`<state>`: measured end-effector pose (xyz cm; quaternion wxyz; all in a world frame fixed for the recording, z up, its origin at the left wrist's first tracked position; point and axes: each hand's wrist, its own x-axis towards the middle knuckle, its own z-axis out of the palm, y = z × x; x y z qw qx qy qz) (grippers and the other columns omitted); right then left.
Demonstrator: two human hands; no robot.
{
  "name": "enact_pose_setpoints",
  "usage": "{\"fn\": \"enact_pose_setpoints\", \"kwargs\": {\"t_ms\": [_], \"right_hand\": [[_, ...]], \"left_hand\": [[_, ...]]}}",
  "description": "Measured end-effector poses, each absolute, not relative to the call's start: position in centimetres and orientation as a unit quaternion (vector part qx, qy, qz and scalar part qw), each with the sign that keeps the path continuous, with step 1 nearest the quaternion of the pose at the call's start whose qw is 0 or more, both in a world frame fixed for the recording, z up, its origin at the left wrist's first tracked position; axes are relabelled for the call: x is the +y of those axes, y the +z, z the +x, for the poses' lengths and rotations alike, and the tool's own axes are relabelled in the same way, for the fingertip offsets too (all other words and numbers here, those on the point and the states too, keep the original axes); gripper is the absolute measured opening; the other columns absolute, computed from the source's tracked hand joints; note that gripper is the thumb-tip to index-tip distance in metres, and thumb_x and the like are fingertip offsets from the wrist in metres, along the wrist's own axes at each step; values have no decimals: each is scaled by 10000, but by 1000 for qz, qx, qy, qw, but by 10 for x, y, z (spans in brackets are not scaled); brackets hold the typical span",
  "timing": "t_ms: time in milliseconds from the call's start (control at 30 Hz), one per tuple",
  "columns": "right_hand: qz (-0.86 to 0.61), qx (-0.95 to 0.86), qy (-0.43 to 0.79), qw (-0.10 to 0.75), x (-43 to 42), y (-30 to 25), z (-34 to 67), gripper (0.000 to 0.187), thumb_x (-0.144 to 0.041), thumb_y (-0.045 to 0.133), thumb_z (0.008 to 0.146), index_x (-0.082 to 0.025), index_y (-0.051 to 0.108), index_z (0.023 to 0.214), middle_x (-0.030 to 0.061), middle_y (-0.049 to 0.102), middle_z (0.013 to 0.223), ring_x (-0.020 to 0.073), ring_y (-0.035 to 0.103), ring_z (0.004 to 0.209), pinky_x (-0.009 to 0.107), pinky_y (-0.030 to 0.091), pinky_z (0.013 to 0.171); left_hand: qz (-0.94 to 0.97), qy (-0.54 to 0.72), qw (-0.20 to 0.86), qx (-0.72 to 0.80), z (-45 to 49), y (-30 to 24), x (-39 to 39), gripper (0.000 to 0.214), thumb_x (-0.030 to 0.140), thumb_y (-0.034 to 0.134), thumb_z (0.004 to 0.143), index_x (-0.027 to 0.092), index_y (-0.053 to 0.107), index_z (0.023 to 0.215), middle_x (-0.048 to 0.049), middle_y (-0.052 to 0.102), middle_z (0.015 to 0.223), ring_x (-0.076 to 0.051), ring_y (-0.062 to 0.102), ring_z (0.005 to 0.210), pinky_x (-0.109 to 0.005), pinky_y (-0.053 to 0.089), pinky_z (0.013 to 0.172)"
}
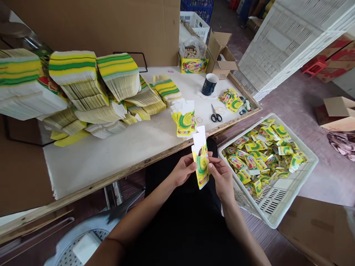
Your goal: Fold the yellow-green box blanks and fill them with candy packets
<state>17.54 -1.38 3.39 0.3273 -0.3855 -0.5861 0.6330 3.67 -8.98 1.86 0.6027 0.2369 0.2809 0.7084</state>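
Note:
Between my two hands, above my lap, is a yellow and green printed carton (202,166) with a white flap sticking up at its top end. My left hand (184,170) pinches its left edge with thumb and fingers. On the opposite edge, my right hand (221,176) grips it, thumb in front and fingers behind. Just beyond, at the table's front edge, lies a small pile of flat cartons (185,119) of the same print. To the right of my right hand stands a white plastic crate (288,199) holding many small yellow-green packets (255,159).
Stacks of flat cartons (80,85) cover the left of the white table (91,162). Scissors (216,113), a dark mug (209,84), a few packets (230,99) and a small open cardboard box (222,55) sit at its right. Tall white crates (283,40) rise behind.

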Motion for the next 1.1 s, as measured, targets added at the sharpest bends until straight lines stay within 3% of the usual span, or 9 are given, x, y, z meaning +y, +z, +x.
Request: {"fn": "enact_pose_setpoints", "kwargs": {"t_ms": [300, 400, 500, 600, 667, 833, 900, 1000, 1100], "right_hand": [[-415, -616, 596, 305, -23, 27, 175, 353, -510, 740, 840, -173, 645, 884, 60, 687, 802, 178, 636, 703, 314, 550, 674], [-418, -643, 549, 333, -21, 25, 176, 319, -476, 709, 881, -173, 611, 900, 43, 655, 781, 155, 600, 681, 281, 512, 639], [-376, -675, 534, 344, -15, 29, 179, 344, -395, 707, 902, -198, 569, 1148, 42, 664, 925, 124, 573, 675, 259, 485, 622], [-323, -704, 553, 307, -7, 36, 186, 584, -359, 703, 909, -260, 424, 1413, 68, 651, 1116, 120, 585, 702, 270, 510, 649], [-297, -713, 568, 283, -3, 40, 191, 557, -359, 681, 927, -263, 436, 1418, 82, 643, 1146, 137, 615, 761, 289, 533, 692], [-271, -754, 540, 257, 4, 50, 199, 207, -344, 574, 1000, -215, 630, 1152, 33, 639, 850, 120, 562, 654, 240, 439, 570], [-273, -777, 498, 272, 6, 52, 198, 182, -339, 557, 1008, -198, 671, 996, 31, 617, 799, 121, 546, 655, 248, 418, 578], [-275, -786, 460, 310, 6, 50, 194, 181, -332, 583, 992, -193, 687, 940, 54, 632, 859, 156, 595, 786, 278, 466, 683], [-285, -747, 496, 340, 4, 44, 191, 274, -323, 611, 977, -235, 617, 1236, 63, 672, 981, 160, 634, 804, 290, 511, 704]], "left_hand": [[160, 722, 525, 421, 49, 9, -83, 548, 596, 754, 770, 136, 661, 1054, -111, 757, 1003, -266, 716, 984, -388, 603, 849], [185, 725, 462, 476, 53, 12, -86, 606, 534, 753, 800, 173, 544, 1240, -83, 738, 1036, -213, 704, 970, -328, 580, 865], [219, 727, 416, 500, 53, 18, -93, 732, 424, 769, 818, 238, 361, 1397, -68, 705, 1103, -170, 688, 959, -280, 556, 862], [275, 690, 455, 492, 47, 23, -100, 705, 390, 718, 866, 260, 345, 1450, -77, 678, 1172, -164, 675, 996, -267, 544, 873], [301, 665, 493, 473, 42, 26, -104, 679, 377, 693, 886, 265, 358, 1465, -75, 680, 1171, -164, 673, 1009, -269, 538, 896], [305, 625, 577, 429, 37, 27, -108, 526, 385, 766, 822, 207, 507, 1244, -67, 698, 1050, -157, 684, 883, -250, 546, 790], [290, 618, 596, 422, 40, 25, -109, 520, 381, 809, 780, 202, 506, 1163, -56, 699, 1014, -141, 677, 808, -236, 539, 734], [269, 630, 601, 412, 44, 24, -109, 714, 361, 805, 789, 268, 380, 1355, -66, 704, 1090, -158, 701, 842, -262, 557, 767], [278, 629, 604, 402, 44, 24, -109, 921, 354, 770, 824, 334, 170, 1522, -90, 694, 1189, -183, 717, 939, -295, 567, 843]]}}
